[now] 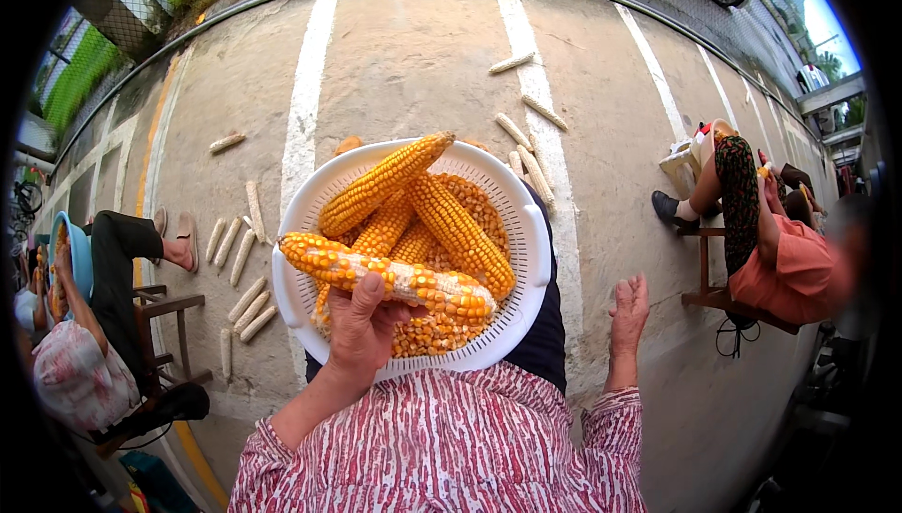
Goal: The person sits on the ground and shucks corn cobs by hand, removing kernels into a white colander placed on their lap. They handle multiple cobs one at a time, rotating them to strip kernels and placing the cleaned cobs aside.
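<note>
Item: partly shelled corn cob (385,276), lying across the near rim of the white colander (531,231), left hand (362,325) clasped around its middle. Right hand (628,311) spread and empty, right of the colander. Judged step: shelling; next calls for thumb pressure along kernel rows over the colander.

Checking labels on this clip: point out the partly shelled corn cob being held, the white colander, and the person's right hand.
partly shelled corn cob (413,280), head view, bare pale patch at mid-cob
white colander (534,248), head view, right rim
right hand (628,311), head view, back of the open hand
</note>
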The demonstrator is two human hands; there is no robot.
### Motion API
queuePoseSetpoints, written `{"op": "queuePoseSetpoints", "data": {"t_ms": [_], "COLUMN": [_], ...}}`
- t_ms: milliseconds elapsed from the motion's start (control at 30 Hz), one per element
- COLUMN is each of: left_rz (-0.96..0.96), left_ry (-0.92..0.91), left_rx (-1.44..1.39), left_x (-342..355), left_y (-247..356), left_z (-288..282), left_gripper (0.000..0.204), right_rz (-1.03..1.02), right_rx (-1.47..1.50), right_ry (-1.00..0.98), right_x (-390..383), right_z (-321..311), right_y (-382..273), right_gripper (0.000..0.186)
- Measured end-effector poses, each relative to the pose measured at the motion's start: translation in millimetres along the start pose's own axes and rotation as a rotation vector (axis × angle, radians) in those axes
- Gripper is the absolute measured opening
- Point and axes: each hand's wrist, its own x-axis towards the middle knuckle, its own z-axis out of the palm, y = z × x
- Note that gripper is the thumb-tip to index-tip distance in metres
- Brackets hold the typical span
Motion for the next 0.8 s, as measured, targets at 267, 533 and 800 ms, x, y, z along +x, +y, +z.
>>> {"op": "queuePoseSetpoints", "data": {"t_ms": [267,533,800], "left_rz": [-0.034,-0.002,-0.044], "left_ry": [-0.101,-0.117,-0.128], "left_rx": [-0.098,-0.14,-0.082], "left_x": [1,-4,-4], "left_y": [0,2,12], "left_z": [-11,-14,-3], "left_gripper": [0.034,0.044,0.048], "right_rz": [-0.08,0.001,0.023], "right_rx": [0.509,0.358,0.946], "right_ry": [-0.873,-1.08,-0.34], "right_x": [-80,-93,-44], "right_z": [80,86,34], "right_y": [-182,-185,-151], "right_gripper": [0.113,0.028,0.019]}}
